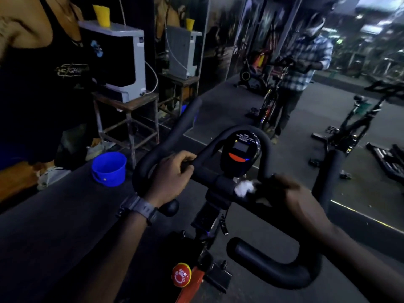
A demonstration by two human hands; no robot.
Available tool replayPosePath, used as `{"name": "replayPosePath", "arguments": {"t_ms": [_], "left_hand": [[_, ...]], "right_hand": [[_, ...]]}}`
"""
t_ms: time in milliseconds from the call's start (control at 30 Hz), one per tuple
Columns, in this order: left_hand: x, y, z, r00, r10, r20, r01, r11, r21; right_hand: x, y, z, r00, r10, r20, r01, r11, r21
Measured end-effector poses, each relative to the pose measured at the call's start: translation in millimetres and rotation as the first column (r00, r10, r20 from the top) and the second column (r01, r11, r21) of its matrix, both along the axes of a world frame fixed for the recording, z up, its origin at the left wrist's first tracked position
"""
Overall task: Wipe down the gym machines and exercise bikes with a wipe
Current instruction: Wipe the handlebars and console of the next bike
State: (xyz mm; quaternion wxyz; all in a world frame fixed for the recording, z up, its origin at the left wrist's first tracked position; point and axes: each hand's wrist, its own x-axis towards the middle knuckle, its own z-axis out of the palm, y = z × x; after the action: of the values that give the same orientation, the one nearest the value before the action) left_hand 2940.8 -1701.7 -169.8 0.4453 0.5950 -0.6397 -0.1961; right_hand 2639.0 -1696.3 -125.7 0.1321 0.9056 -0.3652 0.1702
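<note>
Presently, findings as observed:
Bike: handlebar (218, 178) in near view, black, padded; console (240, 149) upright inside the front loop.
Left hand (170, 176): fingers curled round the bar left of the console — firm grip; watch (140, 207) on the wrist.
Right hand (284, 191): blurred, fingers bent over the bar right of the stem, pressing the wipe (243, 188) against it.
Wipe: white, bunched, on the bar just below the console.
Knob (181, 274): red and yellow, low on the frame.
Floor: blue bucket (108, 168) left of the bike, beside a metal stand (129, 119).
Mirror (306, 62): ahead — reflects a person in a checked shirt.
</note>
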Motion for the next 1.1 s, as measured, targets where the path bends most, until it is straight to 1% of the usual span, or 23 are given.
{"name": "replayPosePath", "arguments": {"t_ms": [33,100,133,167,200,267,300,333,367,400,467,500,567,633,700,733,767,833,867,900,967,1033,1100], "left_hand": [[-0.3,0.3,1.1,1.0,0.002,0.016,-0.002,1.0,0.003],[-5.8,-4.0,5.9,0.999,0.008,0.051,-0.008,1.0,0.017],[-8.4,-7.6,10.5,0.997,0.014,0.072,-0.015,1.0,0.025],[-10.1,-12.2,15.6,0.996,0.019,0.091,-0.022,0.999,0.036],[-11.4,-16.2,20.8,0.994,0.019,0.103,-0.025,0.998,0.054],[-15.6,-25.6,29.1,0.995,-0.001,0.103,-0.008,0.996,0.093],[-18.6,-30.0,31.5,0.996,-0.006,0.088,-0.002,0.995,0.1],[-22.5,-34.1,33.3,0.998,-0.005,0.067,-0.002,0.995,0.096],[-26.8,-38.8,34.6,0.999,-0.001,0.043,-0.002,0.997,0.079],[-33.2,-45.1,36.5,1.0,-0.003,0.019,0.002,0.998,0.06],[-46.6,-55.8,44.7,0.999,-0.013,-0.043,0.014,0.999,0.043],[-52.6,-60.2,51.1,0.997,-0.015,-0.073,0.018,0.999,0.039],[-61.9,-69.0,62.4,0.99,-0.009,-0.143,0.015,0.999,0.037],[-66.7,-79.2,66.8,0.979,-0.001,-0.204,0.011,0.999,0.048],[-68.7,-87.1,66.3,0.97,-0.005,-0.244,0.019,0.998,0.053],[-70.1,-92.7,65.3,0.968,0.002,-0.252,0.013,0.998,0.056],[-72.3,-97.0,65.3,0.965,0.021,-0.26,-0.007,0.998,0.055],[-79.1,-103.9,69.3,0.956,0.062,-0.288,-0.053,0.998,0.04],[-81.5,-105.4,72.2,0.95,0.076,-0.303,-0.069,0.997,0.033],[-84.5,-107.4,74.1,0.947,0.087,-0.31,-0.083,0.996,0.025],[-85.3,-108.9,76.3,0.939,0.097,-0.329,-0.097,0.995,0.017],[-83.3,-107.7,77.0,0.934,0.079,-0.35,-0.079,0.997,0.015],[-78.5,-106.6,74.7,0.932,0.067,-0.357,-0.068,0.998,0.01]], "right_hand": [[2.8,-7.9,8.9,0.999,-0.019,0.039,0.019,1.0,-0.022],[6.8,-32.5,18.8,0.976,-0.13,0.174,0.143,0.988,-0.064],[4.7,-41.5,15.5,0.967,-0.19,0.172,0.205,0.976,-0.076],[6.2,-42.9,9.6,0.946,-0.242,0.215,0.253,0.967,-0.028],[9.2,-34.1,1.4,0.948,-0.24,0.207,0.252,0.967,-0.029],[10.3,-5.2,-15.7,0.966,-0.166,0.197,0.168,0.986,0.005],[5.2,5.1,-18.9,0.982,-0.109,0.156,0.107,0.994,0.019],[-0.2,6.0,-17.3,0.992,-0.102,0.076,0.095,0.992,0.08],[-0.1,-3.7,-9.2,0.997,-0.06,0.037,0.06,0.998,0.02],[1.5,-20.7,3.3,0.994,-0.077,0.081,0.081,0.996,-0.044],[11.1,-64.2,27.5,0.953,-0.192,0.236,0.186,0.981,0.047],[13.2,-91.1,36.7,0.941,-0.223,0.253,0.217,0.975,0.052],[11.4,-118.5,44.7,0.94,-0.207,0.271,0.19,0.978,0.086],[5.4,-104.8,36.3,0.927,-0.191,0.323,0.157,0.979,0.129],[-9.7,-73.9,14.1,0.914,-0.176,0.365,0.091,0.967,0.237],[-18.3,-61.2,4.4,0.93,-0.159,0.332,0.101,0.977,0.185],[-21.2,-58.4,-2.0,0.936,-0.141,0.323,0.085,0.98,0.182],[-17.5,-82.4,-3.0,0.964,-0.021,0.266,-0.006,0.995,0.099],[-8.9,-100.2,2.0,0.947,-0.006,0.321,-0.031,0.993,0.11],[2.6,-116.7,14.6,0.931,-0.039,0.362,-0.036,0.98,0.197],[26.4,-148.9,44.5,0.943,-0.119,0.309,0.066,0.982,0.177],[32.8,-159.0,50.0,0.958,-0.151,0.242,0.106,0.976,0.19],[18.1,-139.3,44.0,0.956,-0.064,0.285,0.016,0.986,0.167]]}}
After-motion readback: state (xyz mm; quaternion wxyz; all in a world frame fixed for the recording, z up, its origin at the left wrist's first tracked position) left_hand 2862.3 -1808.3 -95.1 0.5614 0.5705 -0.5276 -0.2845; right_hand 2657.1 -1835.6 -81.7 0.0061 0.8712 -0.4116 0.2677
